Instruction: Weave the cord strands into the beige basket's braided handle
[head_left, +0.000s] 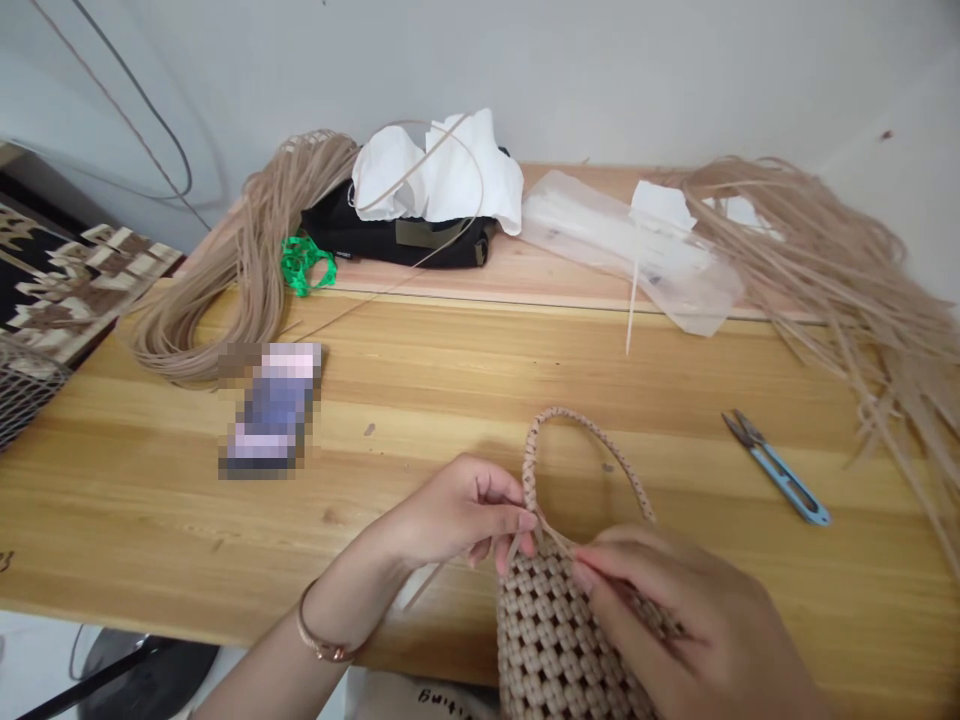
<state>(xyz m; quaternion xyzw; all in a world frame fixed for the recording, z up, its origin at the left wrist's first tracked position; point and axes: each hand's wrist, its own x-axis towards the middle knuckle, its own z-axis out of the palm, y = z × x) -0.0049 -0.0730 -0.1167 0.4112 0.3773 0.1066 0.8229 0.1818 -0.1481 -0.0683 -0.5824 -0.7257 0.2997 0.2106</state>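
Observation:
A beige woven bag (555, 620) with an open lattice pattern stands at the table's front edge, its lower part cut off by the frame. Its braided handle (581, 415) arches up above the rim. My left hand (476, 515) pinches the foot of that handle where it meets the bag, thumb against fingers. A thin beige strip runs from there to my right hand (667, 600), whose thumb and forefinger are closed on it over the rim. Another loose strip end (424, 585) hangs below my left hand. My right hand hides part of the bag's right side.
Blue thread snips (784, 475) lie on the right of the wooden table. Bundles of beige strips (247, 270) rest at both sides. A pixelated phone (274, 410), green band (307, 265), black pouch (405, 240), white tissues (442, 170) and plastic sleeve (592, 225) lie farther back.

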